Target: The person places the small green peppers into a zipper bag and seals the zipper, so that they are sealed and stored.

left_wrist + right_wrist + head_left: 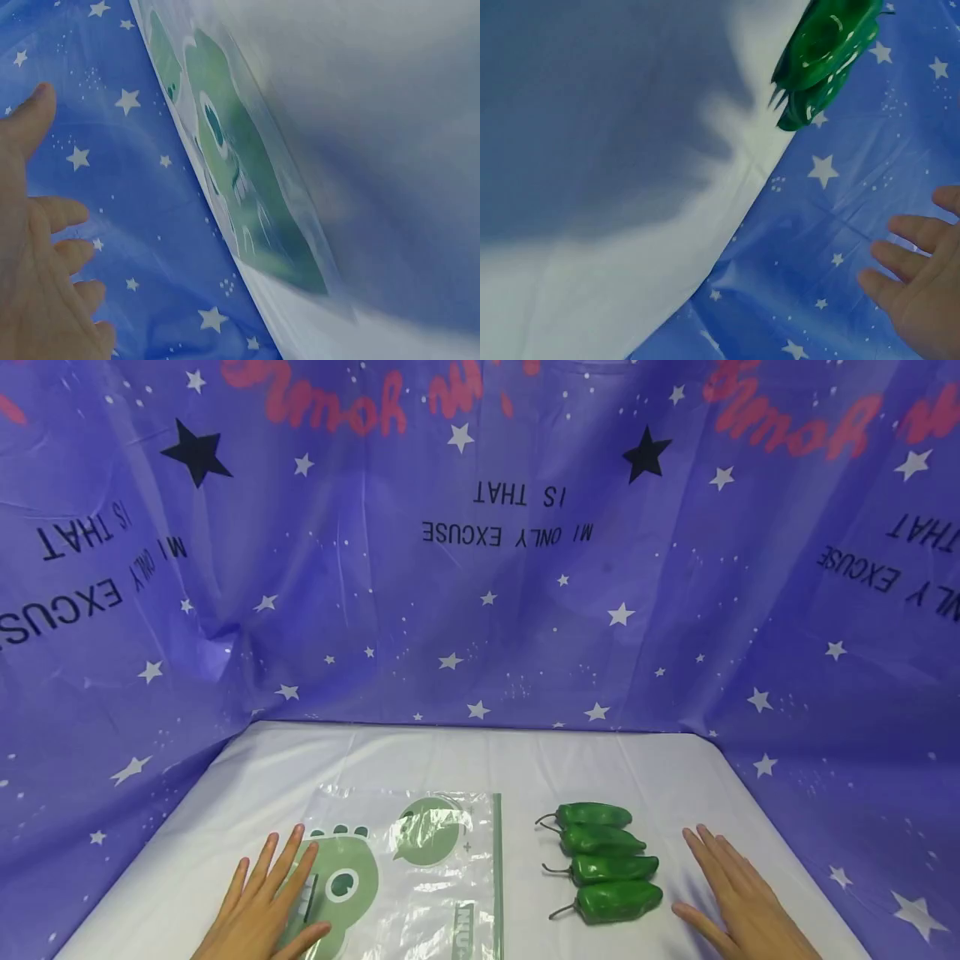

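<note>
My left hand (262, 902), fingers spread and holding nothing, overlaps the left side of a clear zip bag (427, 893) in the head view. The bag lies flat, printed with a green cartoon dinosaur (352, 877), its green zip edge (498, 877) facing right. To its right, several green peppers (618, 902) lie in a column with their stems pointing left. Beside them on the right is my right hand (738, 897), fingers extended and holding nothing. The left wrist view shows the left hand (45, 270) beside the bag (240, 165); the right wrist view shows the peppers (825, 52) beyond the right hand (922, 277).
A white cloth (600, 760) covers the table. Purple-blue curtains (525, 635) with stars and lettering hang behind it and along both sides, meeting the table edges.
</note>
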Demonstrator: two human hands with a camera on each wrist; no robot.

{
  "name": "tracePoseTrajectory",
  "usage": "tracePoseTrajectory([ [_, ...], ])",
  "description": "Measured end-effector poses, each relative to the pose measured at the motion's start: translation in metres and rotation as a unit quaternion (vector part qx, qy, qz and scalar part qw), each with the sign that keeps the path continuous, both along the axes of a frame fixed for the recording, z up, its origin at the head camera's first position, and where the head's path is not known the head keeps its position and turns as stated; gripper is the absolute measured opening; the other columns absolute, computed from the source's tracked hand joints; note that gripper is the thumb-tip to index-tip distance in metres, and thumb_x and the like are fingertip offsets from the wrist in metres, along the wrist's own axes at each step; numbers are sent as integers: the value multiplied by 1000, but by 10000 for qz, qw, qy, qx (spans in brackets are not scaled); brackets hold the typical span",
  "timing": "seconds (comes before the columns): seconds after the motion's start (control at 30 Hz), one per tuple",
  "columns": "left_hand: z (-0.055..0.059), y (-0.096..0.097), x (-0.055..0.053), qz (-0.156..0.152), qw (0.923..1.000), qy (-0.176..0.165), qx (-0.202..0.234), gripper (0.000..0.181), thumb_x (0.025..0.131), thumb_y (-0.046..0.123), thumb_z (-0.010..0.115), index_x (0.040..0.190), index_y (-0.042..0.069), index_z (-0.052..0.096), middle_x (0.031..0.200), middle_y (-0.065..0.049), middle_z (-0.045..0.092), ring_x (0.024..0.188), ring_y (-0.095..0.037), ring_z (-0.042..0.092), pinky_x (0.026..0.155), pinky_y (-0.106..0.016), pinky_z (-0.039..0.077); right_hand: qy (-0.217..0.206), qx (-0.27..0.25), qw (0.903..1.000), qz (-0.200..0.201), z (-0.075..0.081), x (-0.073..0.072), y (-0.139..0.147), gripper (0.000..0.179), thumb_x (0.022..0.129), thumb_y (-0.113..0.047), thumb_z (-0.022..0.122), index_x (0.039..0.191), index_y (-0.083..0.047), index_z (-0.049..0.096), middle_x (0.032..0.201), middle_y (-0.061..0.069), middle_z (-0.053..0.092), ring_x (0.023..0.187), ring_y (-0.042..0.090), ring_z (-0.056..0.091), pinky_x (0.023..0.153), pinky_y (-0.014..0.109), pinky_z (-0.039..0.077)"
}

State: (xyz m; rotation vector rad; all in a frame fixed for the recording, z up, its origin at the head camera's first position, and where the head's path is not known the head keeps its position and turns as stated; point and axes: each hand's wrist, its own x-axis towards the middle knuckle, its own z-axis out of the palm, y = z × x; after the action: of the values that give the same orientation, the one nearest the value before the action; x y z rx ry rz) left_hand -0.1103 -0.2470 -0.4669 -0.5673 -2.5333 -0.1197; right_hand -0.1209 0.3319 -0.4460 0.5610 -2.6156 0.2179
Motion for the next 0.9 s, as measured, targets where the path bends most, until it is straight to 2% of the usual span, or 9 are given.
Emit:
tracePoseTrajectory([
  [0.07, 3, 7, 0, -79, 9994, -241, 218, 98, 76, 53, 71, 151, 13, 22, 155, -13, 19, 144, -26, 2, 114, -38, -10, -349, -307, 9989, -21, 5, 2, -9, 89, 80, -38, 75, 150, -14, 26, 142, 17, 42, 137, 30, 28, 115, 29, 8],
  [0.13, 9, 16, -1, -153, 9974, -545, 453, 91, 78, 49, 72, 148, 9, 29, 152, -17, 26, 140, -33, 19, 115, -47, 10, -637, -546, 9965, -26, 9, 2, -18, 83, 82, -36, 74, 148, -14, 30, 137, 16, 48, 124, 34, 45, 110, 43, 28],
  [0.2, 16, 29, -2, -194, 9927, -910, 762, 82, 80, 45, 72, 143, 5, 38, 148, -19, 33, 131, -38, 36, 104, -52, 33, -741, -671, 9950, 57, 11, 0, -27, 75, 83, -35, 73, 144, -11, 37, 133, 14, 52, 115, 35, 52, 94, 51, 43],
  [0.23, 19, 35, -3, -202, 9899, -1078, 900, 79, 81, 44, 72, 141, 3, 42, 146, -19, 35, 125, -39, 43, 96, -54, 42, -778, -698, 9945, 95, 12, -1, -32, 72, 84, -35, 73, 143, -10, 40, 132, 13, 54, 114, 34, 54, 86, 55, 46],
  [0.27, 23, 42, -5, -194, 9871, -1241, 994, 76, 82, 44, 71, 139, 2, 44, 145, -20, 38, 122, -40, 47, 89, -55, 46, -821, -726, 9939, 123, 13, -3, -36, 69, 85, -35, 72, 142, -10, 41, 131, 11, 55, 114, 33, 54, 86, 55, 47],
  [0.37, 31, 62, -9, -107, 9786, -1697, 1158, 72, 86, 46, 67, 138, 2, 45, 144, -18, 39, 122, -39, 47, 84, -58, 47, -890, -884, 9918, 231, 12, -7, -51, 66, 86, -34, 71, 140, -12, 43, 130, 7, 56, 116, 28, 54, 88, 51, 47],
  [0.5, 34, 83, -16, -182, 9718, -2062, 1129, 74, 88, 50, 61, 139, -1, 43, 145, -18, 38, 126, -37, 43, 91, -57, 44, -1019, -1122, 9877, 379, 12, -13, -72, 65, 86, -34, 70, 141, -11, 42, 131, 5, 56, 117, 24, 54, 91, 49, 47],
  [0.67, 31, 107, -27, -725, 9614, -2322, 1283, 72, 90, 50, 58, 136, -4, 44, 139, -20, 44, 125, -37, 44, 98, -52, 41, -1379, -1524, 9770, 572, 12, -20, -98, 64, 87, -37, 69, 141, -15, 42, 128, 2, 57, 116, 19, 55, 91, 48, 47],
  [0.9, 24, 134, -42, -1443, 9353, -2825, 1567, 64, 92, 46, 56, 132, -4, 48, 131, -18, 52, 120, -36, 49, 99, -51, 40, -1852, -2219, 9519, 1018, 8, -34, -122, 62, 89, -36, 67, 141, -17, 40, 126, 1, 57, 112, 20, 57, 88, 39, 51],
])
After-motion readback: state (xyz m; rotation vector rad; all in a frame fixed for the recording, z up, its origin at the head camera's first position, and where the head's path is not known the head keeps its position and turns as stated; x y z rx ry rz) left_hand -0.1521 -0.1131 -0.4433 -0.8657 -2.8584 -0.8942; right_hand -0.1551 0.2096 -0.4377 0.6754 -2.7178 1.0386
